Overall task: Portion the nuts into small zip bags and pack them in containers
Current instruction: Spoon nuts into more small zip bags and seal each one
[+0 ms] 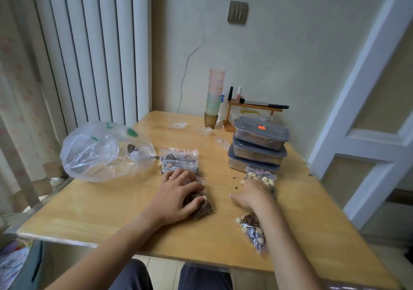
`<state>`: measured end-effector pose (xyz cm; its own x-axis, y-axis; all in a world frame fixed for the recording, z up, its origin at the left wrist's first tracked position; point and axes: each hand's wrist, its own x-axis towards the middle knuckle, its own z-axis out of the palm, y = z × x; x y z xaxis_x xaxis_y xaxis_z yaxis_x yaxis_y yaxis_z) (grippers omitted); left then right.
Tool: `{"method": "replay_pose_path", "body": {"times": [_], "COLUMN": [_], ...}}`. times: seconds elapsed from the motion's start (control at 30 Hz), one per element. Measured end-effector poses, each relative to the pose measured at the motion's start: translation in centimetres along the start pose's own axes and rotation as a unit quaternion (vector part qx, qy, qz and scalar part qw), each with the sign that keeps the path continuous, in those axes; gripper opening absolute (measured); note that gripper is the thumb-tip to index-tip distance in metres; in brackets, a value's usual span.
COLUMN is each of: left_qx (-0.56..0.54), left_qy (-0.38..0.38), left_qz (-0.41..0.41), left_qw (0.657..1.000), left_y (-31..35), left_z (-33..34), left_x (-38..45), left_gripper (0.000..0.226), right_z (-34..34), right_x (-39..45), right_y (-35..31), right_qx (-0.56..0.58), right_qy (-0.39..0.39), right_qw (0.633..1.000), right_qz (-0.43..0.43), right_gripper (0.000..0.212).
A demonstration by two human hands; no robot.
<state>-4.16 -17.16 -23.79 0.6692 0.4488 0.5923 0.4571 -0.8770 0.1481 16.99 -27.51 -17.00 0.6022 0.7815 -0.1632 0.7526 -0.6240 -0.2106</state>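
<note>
My left hand [178, 194] lies over a small zip bag of dark nuts [204, 207] on the wooden table [111, 211], fingers curled round it. More filled zip bags with red seals [180, 159] lie just beyond it. My right hand [252, 194] rests on a zip bag of pale and dark nuts [262, 176], fingers bent over it. Another filled bag [252, 231] lies under my right forearm. Three stacked steel containers with grey lids [259, 147] stand behind the right-hand bag.
A large clear plastic bag [98, 153] with a spoon [134, 150] lies at the left. Stacked coloured cups [214, 97] and a small wooden rack [252, 108] stand at the back by the wall. Empty small bags [177, 125] lie near them. Crumbs dot the table.
</note>
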Motion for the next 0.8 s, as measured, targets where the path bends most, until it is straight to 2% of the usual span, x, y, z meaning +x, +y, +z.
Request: {"method": "replay_pose_path", "body": {"times": [0.07, 0.13, 0.2, 0.3, 0.37, 0.47, 0.57, 0.63, 0.73, 0.8], "left_qx": [0.0, -0.004, -0.01, -0.026, -0.034, -0.042, -0.031, -0.007, 0.01, -0.016], "left_qy": [-0.007, -0.009, -0.01, -0.012, -0.017, -0.02, -0.014, -0.001, 0.016, -0.011], "left_qz": [-0.003, -0.009, -0.013, -0.014, -0.015, -0.011, -0.013, -0.025, -0.039, -0.004], "left_qw": [1.0, 1.0, 1.0, 0.999, 0.999, 0.999, 0.999, 1.0, 0.999, 1.0], "left_y": [0.0, 0.0, 0.0, -0.1, -0.3, -0.5, -0.4, 0.1, 1.6, 3.0], "left_z": [-0.1, -0.1, -0.2, -0.1, -0.2, -0.3, -0.2, 0.1, 0.1, 0.0], "left_x": [0.0, 0.0, 0.0, 0.0, 0.0, -0.1, -0.1, 0.2, 1.1, 2.1], "left_gripper": [0.032, 0.031, 0.032, 0.035, 0.037, 0.036, 0.034, 0.033, 0.038, 0.038], "right_z": [-1.4, -2.0, -1.5, 0.4, 0.8, -0.1, -1.9, -2.7, -3.0, -2.8], "right_x": [-0.8, -1.3, -0.8, 0.5, 1.0, 1.4, 0.8, -0.1, -0.7, -0.8], "right_y": [-0.1, -0.4, -0.6, -1.1, -1.5, -1.2, -0.3, 0.1, 0.5, 0.9], "right_qx": [-0.042, -0.057, -0.028, 0.079, 0.119, 0.093, 0.02, -0.026, -0.062, -0.052], "right_qy": [-0.086, -0.128, -0.121, -0.09, -0.068, -0.09, -0.204, -0.259, -0.272, -0.269], "right_qw": [0.995, 0.99, 0.992, 0.993, 0.99, 0.989, 0.976, 0.964, 0.959, 0.96], "right_qz": [0.02, 0.016, 0.01, -0.007, -0.035, -0.073, -0.065, -0.064, -0.051, -0.051], "right_gripper": [0.084, 0.086, 0.062, 0.019, 0.007, 0.022, 0.052, 0.063, 0.069, 0.07]}}
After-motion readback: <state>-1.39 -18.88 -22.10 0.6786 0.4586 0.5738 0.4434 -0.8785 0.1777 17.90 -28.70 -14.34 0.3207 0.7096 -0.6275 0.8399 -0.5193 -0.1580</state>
